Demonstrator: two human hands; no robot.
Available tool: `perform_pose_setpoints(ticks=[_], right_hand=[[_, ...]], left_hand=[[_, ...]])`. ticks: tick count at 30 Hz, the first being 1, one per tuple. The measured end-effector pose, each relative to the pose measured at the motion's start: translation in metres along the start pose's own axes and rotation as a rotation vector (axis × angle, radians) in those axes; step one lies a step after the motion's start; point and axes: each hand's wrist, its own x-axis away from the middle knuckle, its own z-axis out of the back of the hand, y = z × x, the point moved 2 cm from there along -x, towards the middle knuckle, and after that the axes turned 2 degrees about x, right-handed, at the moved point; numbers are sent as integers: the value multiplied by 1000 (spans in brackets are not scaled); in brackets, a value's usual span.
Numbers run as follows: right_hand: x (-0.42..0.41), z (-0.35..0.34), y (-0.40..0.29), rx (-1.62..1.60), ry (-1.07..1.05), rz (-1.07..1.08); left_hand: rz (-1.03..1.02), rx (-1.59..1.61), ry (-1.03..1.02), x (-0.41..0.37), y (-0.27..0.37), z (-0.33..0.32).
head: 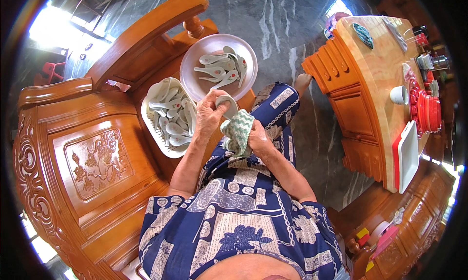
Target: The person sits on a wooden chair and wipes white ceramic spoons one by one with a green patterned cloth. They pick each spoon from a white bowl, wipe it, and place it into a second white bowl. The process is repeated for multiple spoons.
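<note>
My left hand pinches a white ceramic soup spoon by its bowl, above my lap. Wrapped around the other end of that spoon is a green and white striped cloth, held in my right hand. Just beyond my left hand, a round pale basin holds several white soup spoons with small flower designs. To the left stands a white slotted plastic basket with many more such spoons heaped in it.
I sit on a carved wooden bench with a high armrest. At right, a stone-topped wooden table bears a white cup, red plastic dishes, a white tray and a folded blue cloth.
</note>
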Motion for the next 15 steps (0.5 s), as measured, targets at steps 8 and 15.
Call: perform_pose_setpoints(ticks=[8, 15], right_hand=[[6, 4, 14, -549, -105, -122], [17, 8, -4, -74, -42, 149]], left_hand=[[75, 659, -178, -8, 7, 4], [295, 685, -87, 3, 4, 18]])
